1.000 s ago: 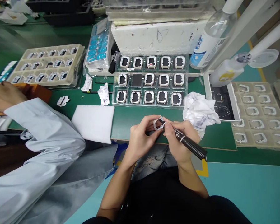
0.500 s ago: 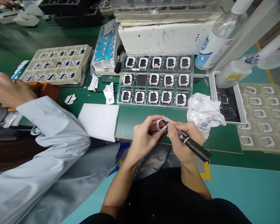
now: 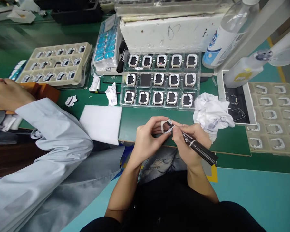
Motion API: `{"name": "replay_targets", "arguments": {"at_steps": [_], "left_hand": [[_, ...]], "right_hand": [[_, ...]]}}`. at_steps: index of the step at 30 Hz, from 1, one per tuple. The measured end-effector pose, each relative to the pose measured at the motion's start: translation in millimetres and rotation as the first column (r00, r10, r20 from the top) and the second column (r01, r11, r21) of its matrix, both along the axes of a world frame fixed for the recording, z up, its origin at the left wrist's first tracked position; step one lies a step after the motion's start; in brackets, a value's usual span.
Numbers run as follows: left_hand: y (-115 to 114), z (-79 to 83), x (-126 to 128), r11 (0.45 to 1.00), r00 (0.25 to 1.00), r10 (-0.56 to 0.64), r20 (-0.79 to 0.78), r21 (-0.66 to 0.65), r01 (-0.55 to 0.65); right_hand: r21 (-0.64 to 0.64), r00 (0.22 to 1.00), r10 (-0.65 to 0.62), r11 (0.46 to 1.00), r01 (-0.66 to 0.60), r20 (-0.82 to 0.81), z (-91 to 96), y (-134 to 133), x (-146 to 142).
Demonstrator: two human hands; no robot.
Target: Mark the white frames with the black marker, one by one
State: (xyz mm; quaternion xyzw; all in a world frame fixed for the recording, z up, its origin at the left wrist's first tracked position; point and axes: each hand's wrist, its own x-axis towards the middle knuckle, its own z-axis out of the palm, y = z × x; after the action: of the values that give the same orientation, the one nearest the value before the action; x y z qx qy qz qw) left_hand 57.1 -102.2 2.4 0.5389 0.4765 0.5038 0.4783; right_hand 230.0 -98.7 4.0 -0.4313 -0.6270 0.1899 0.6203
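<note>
1. Just over the near edge of the green counter (image 3: pixel 145 119), the left hand (image 3: pixel 147 140) pinches a small white frame (image 3: pixel 165 126) between thumb and fingertips, held up off the surface.
2. The right hand (image 3: pixel 187 141) grips a black pen-like tool (image 3: pixel 195 147), closed around its barrel, with the tip touching the frame's inner edge.
3. Beyond the hands lies a clear tray (image 3: pixel 159 104) with rows of similar white-framed parts; one pocket in the middle row shows only black.
4. A crumpled white cloth (image 3: pixel 211 114) sits just right of the tray.
5. At left, another person's pale sleeve (image 3: pixel 50 129) crosses the counter beside a white pad (image 3: pixel 100 124).
</note>
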Motion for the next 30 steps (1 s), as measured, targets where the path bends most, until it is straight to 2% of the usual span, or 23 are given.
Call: {"name": "replay_targets", "arguments": {"at_steps": [4,9,21,30], "left_hand": [[3.8,4.0,-3.3,0.993,0.996,-0.026,0.090,-0.110,0.036],[7.8,6.3,-6.7,0.985,0.991,-0.060,0.123,-0.154,0.079],[2.8,-0.8,-4.1,0.997,0.997,-0.068,-0.028,-0.043,0.067],[2.3,-1.4,-3.3,0.996,0.995,-0.079,-0.065,0.027,0.081]], "right_hand": [[-0.006,0.999,-0.005,1.000,0.005,-0.033,-0.5,-1.1,-1.1],[-0.004,0.999,-0.017,1.000,0.017,-0.032,-2.0,-1.4,-2.5],[-0.008,0.999,-0.030,1.000,0.030,-0.038,-3.4,-1.7,-2.8],[-0.030,0.999,-0.010,1.000,0.009,-0.034,-4.0,-4.0,-2.6]]}}
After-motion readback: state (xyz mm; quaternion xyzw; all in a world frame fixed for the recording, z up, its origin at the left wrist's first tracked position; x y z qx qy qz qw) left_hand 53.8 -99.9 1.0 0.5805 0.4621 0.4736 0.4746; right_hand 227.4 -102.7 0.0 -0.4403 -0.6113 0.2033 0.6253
